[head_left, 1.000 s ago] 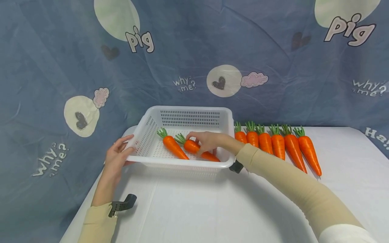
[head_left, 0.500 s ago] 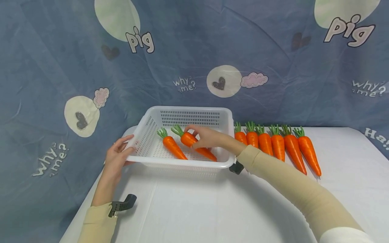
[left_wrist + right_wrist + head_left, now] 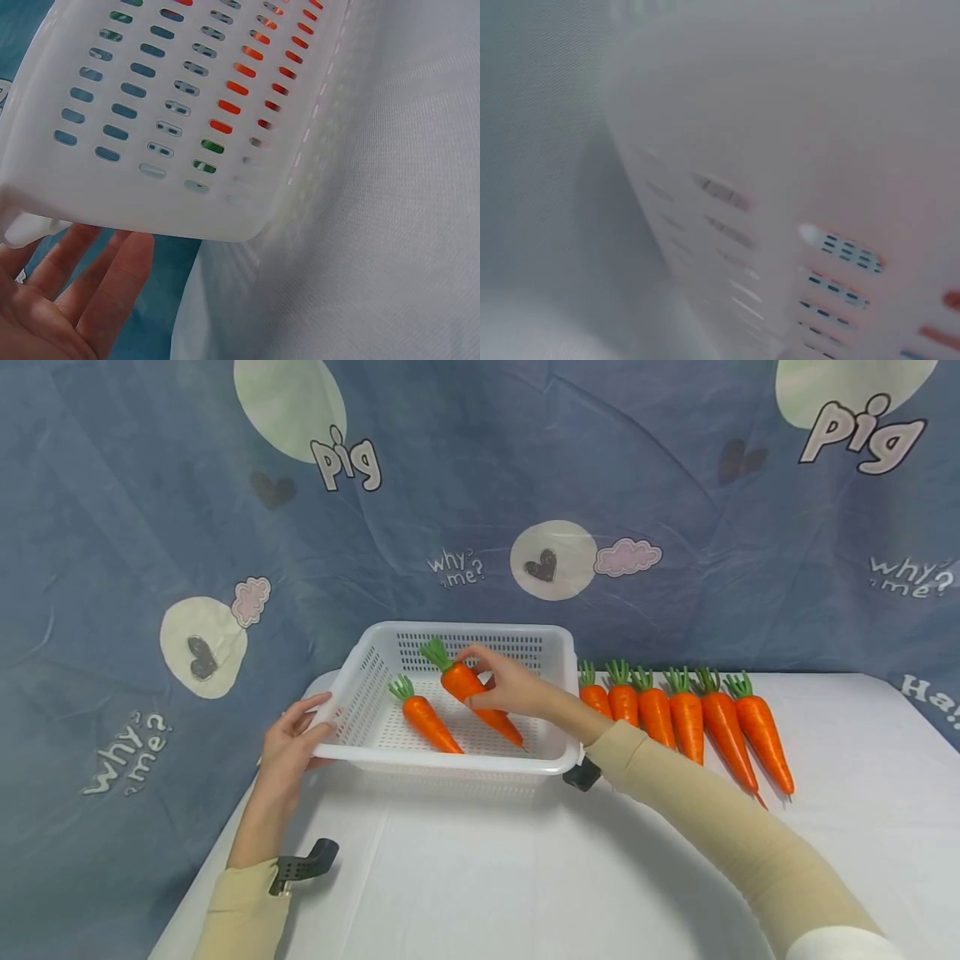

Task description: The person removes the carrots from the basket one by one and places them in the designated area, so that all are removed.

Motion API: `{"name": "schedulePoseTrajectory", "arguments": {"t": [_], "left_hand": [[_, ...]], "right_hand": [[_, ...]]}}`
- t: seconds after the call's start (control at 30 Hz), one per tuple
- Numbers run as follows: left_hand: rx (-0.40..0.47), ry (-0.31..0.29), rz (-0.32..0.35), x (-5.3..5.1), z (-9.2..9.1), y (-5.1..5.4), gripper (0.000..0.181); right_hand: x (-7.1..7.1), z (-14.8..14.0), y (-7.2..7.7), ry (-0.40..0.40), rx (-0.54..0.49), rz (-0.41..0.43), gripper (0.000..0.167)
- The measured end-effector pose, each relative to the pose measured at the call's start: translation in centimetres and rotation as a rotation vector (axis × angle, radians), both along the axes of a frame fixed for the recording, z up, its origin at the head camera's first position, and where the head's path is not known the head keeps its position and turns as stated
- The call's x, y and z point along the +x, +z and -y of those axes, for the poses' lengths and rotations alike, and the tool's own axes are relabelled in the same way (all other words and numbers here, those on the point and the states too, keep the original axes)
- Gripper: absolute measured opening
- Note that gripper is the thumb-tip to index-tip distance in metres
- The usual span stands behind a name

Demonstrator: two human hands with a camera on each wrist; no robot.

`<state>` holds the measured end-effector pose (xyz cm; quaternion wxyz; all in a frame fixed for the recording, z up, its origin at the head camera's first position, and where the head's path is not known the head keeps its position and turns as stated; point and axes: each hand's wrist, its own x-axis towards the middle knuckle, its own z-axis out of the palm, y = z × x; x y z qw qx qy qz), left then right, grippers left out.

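A white perforated plastic basket [image 3: 442,760] stands on the table in the head view. My left hand [image 3: 288,743] holds its left end, thumb at the rim; in the left wrist view the fingers [image 3: 112,292] reach beneath that end. Inside the basket, my right hand [image 3: 513,683] grips an orange carrot with a green top [image 3: 459,681], slanting with its leaves toward the back wall. Another carrot [image 3: 427,722] lies to the left on the basket floor. The right wrist view is filled by the blurred basket wall [image 3: 727,112], which hides the right hand.
Several carrots [image 3: 686,714] lie side by side on the white table [image 3: 450,877], just right of the basket; the right forearm passes over the leftmost ones. A blue printed cloth [image 3: 450,460] hangs close behind the basket.
My right hand has moved the gripped carrot up and back from near the basket's front wall toward its rear. The left hand keeps its place on the basket, and the other carrot stays put.
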<state>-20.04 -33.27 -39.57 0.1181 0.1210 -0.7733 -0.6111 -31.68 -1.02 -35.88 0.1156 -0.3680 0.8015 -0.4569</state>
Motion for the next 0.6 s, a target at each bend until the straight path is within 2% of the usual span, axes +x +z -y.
{"name": "schedulePoseTrajectory", "arguments": {"t": [0.07, 0.1, 0.27, 0.33, 0.4, 0.6], "left_hand": [[0.005, -0.005, -0.011, -0.3, 0.3, -0.5, 0.049], [-0.015, 0.007, 0.005, -0.4, 0.4, -0.6, 0.049], [-0.004, 0.006, -0.021, -2.1, 2.4, -3.4, 0.048], [0.002, -0.011, -0.038, -2.3, 2.6, -3.6, 0.049], [0.016, -0.022, -0.042, -2.0, 2.4, -3.2, 0.050], [0.004, -0.003, -0.004, -0.6, 0.8, -0.9, 0.049]], "right_hand": [[0.0, 0.0, 0.1, -0.011, -0.032, -0.001, 0.058], [-0.1, 0.0, 0.2, -0.015, -0.052, -0.004, 0.058], [-0.2, -0.2, 0.4, -0.042, -0.155, -0.041, 0.058], [-0.2, -0.2, 0.5, -0.044, -0.195, -0.058, 0.057], [-0.1, -0.3, 0.6, -0.045, -0.224, -0.076, 0.057], [0.1, -0.6, 0.8, -0.086, -0.287, -0.120, 0.059]]}}
